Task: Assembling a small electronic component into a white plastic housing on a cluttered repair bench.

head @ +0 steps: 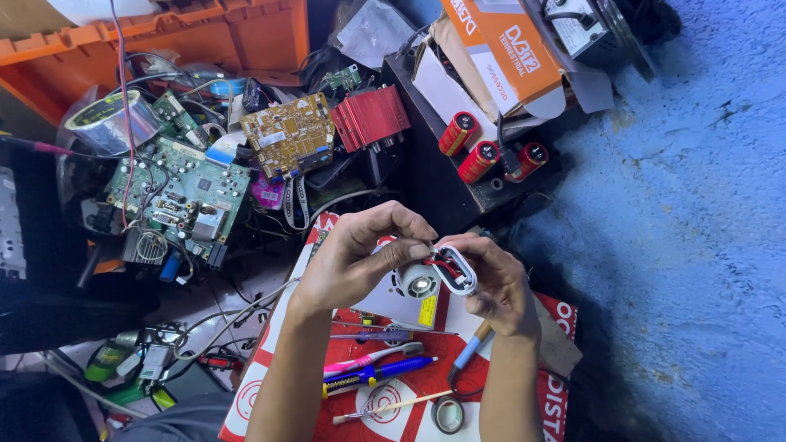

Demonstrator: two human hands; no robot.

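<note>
While both hands meet at the centre of the frame, the right hand (499, 282) is wrapped around a small white oval plastic casing with red wires inside (455, 270), fingers clamped on its shell; the left hand (360, 262) curls over from the left, thumb and forefinger pinched together at the casing's upper edge, just above a small round grey motor-like part (417, 284); beneath the hands lies a flat red-and-white printed cardboard box (393, 393), filling the lower centre, and on it rest a pink toothbrush (372, 358), a blue-and-yellow pen-shaped tool (377, 375), a thin wooden stick (393, 405) and one small roll of dark tape (447, 415); an orange-and-white carton (503, 49) sits at the upper centre-right, tilted; just below it stand three red cylindrical capacitors (483, 151); two circuit boards lie at the upper left, one green (180, 196), one tan (288, 135); beside the tan board sits one red finned metal block (370, 119); an orange plastic crate (164, 41) fills the top left corner.
</note>
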